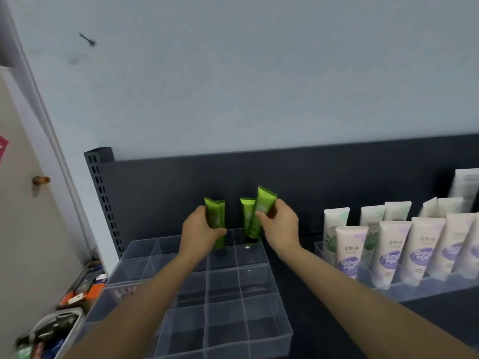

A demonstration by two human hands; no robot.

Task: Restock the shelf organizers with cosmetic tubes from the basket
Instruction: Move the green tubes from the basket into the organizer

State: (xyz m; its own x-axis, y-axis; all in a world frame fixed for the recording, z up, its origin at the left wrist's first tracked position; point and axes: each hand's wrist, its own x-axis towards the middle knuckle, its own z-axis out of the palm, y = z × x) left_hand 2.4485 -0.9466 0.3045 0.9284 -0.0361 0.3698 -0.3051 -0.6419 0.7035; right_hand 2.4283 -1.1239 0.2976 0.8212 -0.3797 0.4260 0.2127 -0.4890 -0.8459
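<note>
A clear plastic organizer (pixel 225 286) with a grid of compartments sits on the dark shelf. My left hand (pixel 201 233) grips green tubes (pixel 216 221), held upright over a back-row compartment. My right hand (pixel 278 225) holds another green tube (pixel 264 203), tilted, above the back right compartment. One green tube (pixel 247 216) stands cap down in that compartment, leaning on the shelf's back panel. The basket (pixel 51 332) shows at the bottom left, with several tubes in it.
A second clear organizer (pixel 404 288) at the right holds several white tubes with purple and green prints. The slotted shelf upright (pixel 103 198) rises at the left. A box of mixed items (pixel 85 286) lies beside the shelf, by a beige door.
</note>
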